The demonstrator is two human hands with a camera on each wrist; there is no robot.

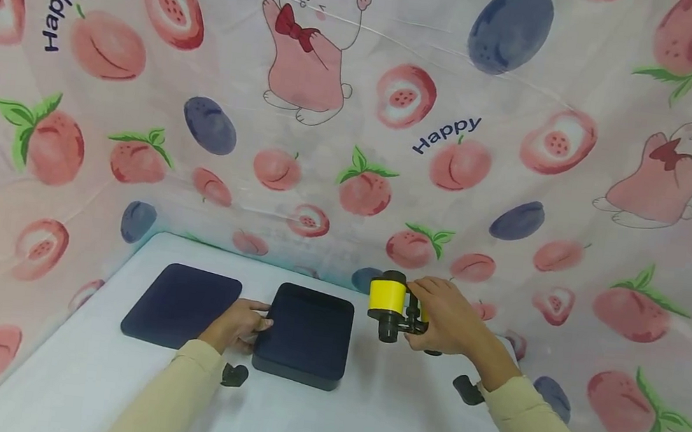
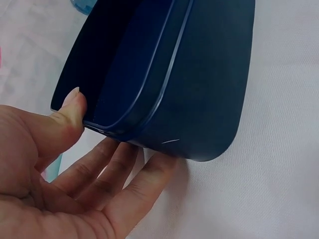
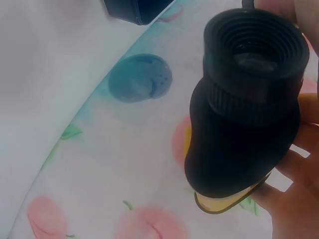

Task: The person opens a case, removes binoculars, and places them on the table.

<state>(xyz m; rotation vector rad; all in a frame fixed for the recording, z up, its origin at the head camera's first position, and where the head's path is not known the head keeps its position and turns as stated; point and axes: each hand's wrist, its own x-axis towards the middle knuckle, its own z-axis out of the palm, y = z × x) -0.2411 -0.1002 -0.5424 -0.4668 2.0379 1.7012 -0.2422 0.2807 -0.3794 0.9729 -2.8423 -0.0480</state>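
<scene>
A dark flat panel (image 1: 181, 304) lies leftmost on the white table (image 1: 298, 426). Beside it, the left hand (image 1: 239, 324) pinches the rim of the open dark box (image 1: 308, 335); a firm, light hold should stop it sliding. To the box's right, the right hand (image 1: 446, 314) curls around the raised binoculars (image 1: 388, 298), best kept steady: yellow-banded barrels, black eyepieces, though the farther barrel is mostly hidden by fingers.

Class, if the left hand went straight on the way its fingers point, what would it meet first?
The dark box: the left hand grips its left edge in the head view, so it would likely push against that side first.
</scene>
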